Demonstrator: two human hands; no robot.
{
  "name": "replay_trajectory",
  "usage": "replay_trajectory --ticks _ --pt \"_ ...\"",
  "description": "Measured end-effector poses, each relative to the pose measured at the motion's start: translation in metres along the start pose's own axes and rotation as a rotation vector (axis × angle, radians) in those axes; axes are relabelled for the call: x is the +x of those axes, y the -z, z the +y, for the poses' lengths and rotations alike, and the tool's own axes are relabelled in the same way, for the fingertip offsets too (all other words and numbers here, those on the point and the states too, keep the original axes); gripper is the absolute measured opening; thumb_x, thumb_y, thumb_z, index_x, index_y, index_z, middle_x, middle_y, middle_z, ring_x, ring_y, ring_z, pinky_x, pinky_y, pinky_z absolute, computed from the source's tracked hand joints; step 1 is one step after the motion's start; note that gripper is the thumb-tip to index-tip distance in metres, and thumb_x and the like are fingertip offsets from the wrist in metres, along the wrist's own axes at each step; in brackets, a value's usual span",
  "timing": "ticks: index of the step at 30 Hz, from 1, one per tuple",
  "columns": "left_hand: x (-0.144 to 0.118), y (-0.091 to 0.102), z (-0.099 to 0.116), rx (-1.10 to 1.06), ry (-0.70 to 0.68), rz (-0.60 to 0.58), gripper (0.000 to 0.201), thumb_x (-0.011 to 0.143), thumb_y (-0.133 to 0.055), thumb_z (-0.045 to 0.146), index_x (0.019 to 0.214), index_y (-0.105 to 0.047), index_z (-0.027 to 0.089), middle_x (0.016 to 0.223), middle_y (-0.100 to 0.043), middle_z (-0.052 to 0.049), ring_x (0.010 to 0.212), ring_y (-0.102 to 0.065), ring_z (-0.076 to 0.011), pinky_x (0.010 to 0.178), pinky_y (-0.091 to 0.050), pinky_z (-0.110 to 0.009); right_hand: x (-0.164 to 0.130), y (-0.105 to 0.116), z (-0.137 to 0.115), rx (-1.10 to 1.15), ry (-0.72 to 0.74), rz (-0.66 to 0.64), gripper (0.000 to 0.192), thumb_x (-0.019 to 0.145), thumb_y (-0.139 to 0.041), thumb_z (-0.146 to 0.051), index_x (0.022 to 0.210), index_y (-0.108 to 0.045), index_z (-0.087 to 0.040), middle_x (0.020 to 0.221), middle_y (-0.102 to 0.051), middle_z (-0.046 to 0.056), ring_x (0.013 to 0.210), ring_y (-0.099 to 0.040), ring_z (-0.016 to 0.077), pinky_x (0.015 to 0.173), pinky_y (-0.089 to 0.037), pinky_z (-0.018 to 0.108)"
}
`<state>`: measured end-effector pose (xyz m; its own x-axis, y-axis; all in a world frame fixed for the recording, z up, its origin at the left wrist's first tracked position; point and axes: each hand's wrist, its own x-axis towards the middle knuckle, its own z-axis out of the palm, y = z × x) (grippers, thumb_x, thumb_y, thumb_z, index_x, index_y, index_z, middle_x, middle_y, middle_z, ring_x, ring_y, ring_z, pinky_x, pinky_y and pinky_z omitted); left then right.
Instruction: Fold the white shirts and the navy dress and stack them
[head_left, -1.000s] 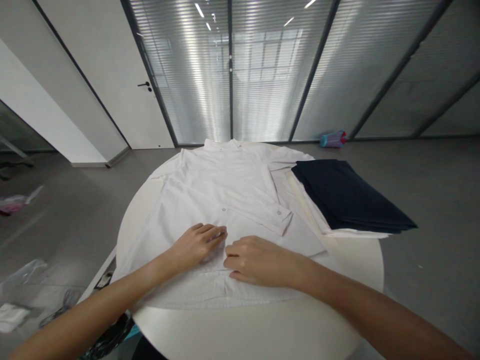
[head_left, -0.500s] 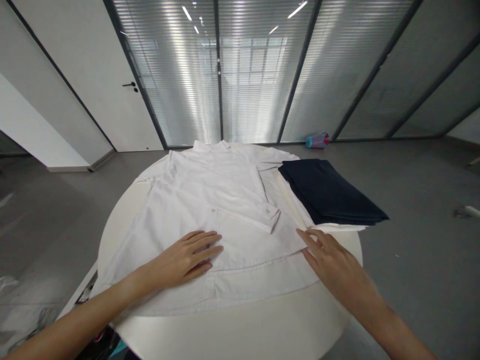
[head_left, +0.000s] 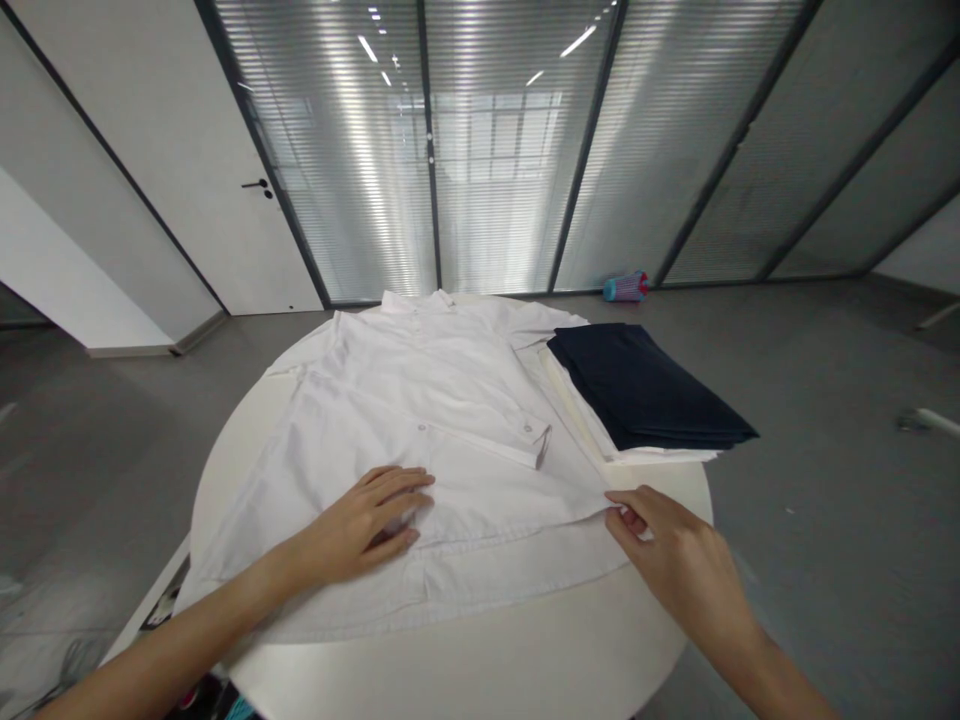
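A white short-sleeved shirt (head_left: 360,400) lies spread over the round white table (head_left: 465,680), its collar at the far side and its hem towards me. My left hand (head_left: 379,525) rests on the lower front of the shirt, fingers stretched out and slightly apart. At the shirt's right hem corner, my right hand (head_left: 664,540) pinches the fabric edge between thumb and forefinger. One sleeve lies folded across the shirt's front, with a snap button near its end. Just beyond the right hand is a stack of folded clothes, navy cloth (head_left: 645,390) on top of white cloth (head_left: 585,405).
The folded stack reaches the table's right edge. On the floor by the glass partition (head_left: 495,180) lies a blue and red cylindrical object (head_left: 625,288). A white door (head_left: 187,150) is at the far left. Dark items sit below the table's left edge.
My right hand has moved slightly towards me and right, closing from loosely spread fingers into a pinch on the shirt's corner. My left hand stays on the shirt. The view has shifted slightly.
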<state>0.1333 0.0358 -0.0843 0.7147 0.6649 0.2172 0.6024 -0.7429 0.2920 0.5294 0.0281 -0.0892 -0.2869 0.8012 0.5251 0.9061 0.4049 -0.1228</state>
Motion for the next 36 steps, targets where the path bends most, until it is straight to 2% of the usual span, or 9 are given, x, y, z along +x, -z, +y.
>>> replay_trajectory --ticks 5,10,15,17,19,24,28,32,36 --pt "0.0 0.006 0.005 0.031 -0.019 -0.026 0.041 0.098 -0.057 0.032 0.138 -0.054 0.023 0.15 -0.051 -0.01 0.139 -0.046 -0.0249 0.115 -0.04 -0.047 -0.002 0.001 0.003 -0.138 0.112 -0.102 0.027 0.093 -0.046 -0.019 0.091 -0.073 -0.021 0.077 -0.064 0.004 0.067 -0.063 0.0196 0.066 -0.047 0.033" --pt "-0.025 0.035 0.007 0.072 0.071 -0.019 0.033 0.1 -0.054 0.032 0.132 -0.061 0.029 0.138 -0.061 -0.006 0.13 -0.055 -0.0224 0.108 -0.047 -0.04 0.002 0.009 0.009 -0.16 0.147 -0.129 0.028 0.09 -0.047 -0.021 0.098 -0.074 -0.023 0.089 -0.062 0.007 0.073 -0.063 0.0213 0.071 -0.05 0.037" --pt "-0.108 0.07 -0.029 0.107 0.744 0.275 0.043 0.093 -0.051 0.056 0.105 -0.071 0.02 0.093 -0.072 -0.008 0.077 -0.068 -0.0212 0.071 -0.056 -0.032 0.001 0.001 0.026 -0.046 0.1 -0.156 0.035 0.093 -0.044 -0.031 0.118 -0.067 -0.022 0.101 -0.065 0.009 0.08 -0.067 0.0227 0.075 -0.053 0.038" --pt "-0.143 0.074 -0.04 0.01 1.001 0.255 0.055 0.084 -0.053 0.068 0.094 -0.072 0.018 0.078 -0.07 -0.007 0.063 -0.065 -0.0205 0.059 -0.052 -0.03 0.0 -0.006 0.033 0.041 0.053 -0.203 0.035 0.093 -0.045 -0.035 0.118 -0.066 -0.02 0.099 -0.067 0.008 0.082 -0.069 0.0234 0.074 -0.054 0.036" --pt "-0.169 0.072 -0.044 -0.155 1.125 0.201 0.061 0.077 -0.056 0.075 0.091 -0.073 0.018 0.076 -0.07 -0.007 0.061 -0.063 -0.0204 0.056 -0.051 -0.029 0.0 -0.011 0.037 0.117 0.008 -0.23 0.034 0.092 -0.047 -0.039 0.113 -0.066 -0.02 0.092 -0.069 0.008 0.08 -0.069 0.0237 0.071 -0.055 0.035" --pt "-0.176 0.055 -0.032 -0.264 1.098 0.287 0.057 0.073 -0.064 0.073 0.081 -0.074 0.017 0.085 -0.066 -0.007 0.062 -0.058 -0.0163 0.055 -0.047 -0.025 0.003 -0.013 0.036 0.178 -0.12 -0.188 0.034 0.09 -0.049 -0.051 0.101 -0.067 -0.023 0.089 -0.072 0.007 0.076 -0.07 0.025 0.066 -0.055 0.037" --pt "-0.162 0.047 -0.021 -0.271 1.053 0.355 0.051 0.068 -0.072 0.068 0.07 -0.065 0.017 0.071 -0.059 -0.001 0.056 -0.049 -0.0119 0.049 -0.039 -0.021 0.001 -0.014 0.033 0.202 -0.178 -0.239 0.031 0.09 -0.049 -0.05 0.097 -0.064 -0.024 0.082 -0.072 0.006 0.067 -0.07 0.0235 0.059 -0.053 0.034" --pt "-0.158 0.044 -0.014 -0.594 1.08 0.437 0.049 0.074 -0.074 0.06 0.098 -0.053 0.022 0.061 -0.055 0.006 0.05 -0.053 -0.012 0.046 -0.039 -0.019 -0.003 -0.017 0.034 0.237 -0.174 -0.246 0.028 0.089 -0.051 -0.049 0.093 -0.062 -0.024 0.077 -0.069 0.004 0.062 -0.067 0.0211 0.056 -0.051 0.031" --pt "-0.16 0.044 -0.01 -0.824 1.141 0.437 0.072 0.074 -0.076 0.059 0.124 -0.034 0.028 0.058 -0.055 0.01 0.043 -0.055 -0.014 0.042 -0.043 -0.021 -0.004 -0.019 0.035 0.265 -0.148 -0.224 0.024 0.089 -0.052 -0.046 0.092 -0.061 -0.024 0.074 -0.066 0.003 0.061 -0.065 0.0193 0.058 -0.051 0.029"
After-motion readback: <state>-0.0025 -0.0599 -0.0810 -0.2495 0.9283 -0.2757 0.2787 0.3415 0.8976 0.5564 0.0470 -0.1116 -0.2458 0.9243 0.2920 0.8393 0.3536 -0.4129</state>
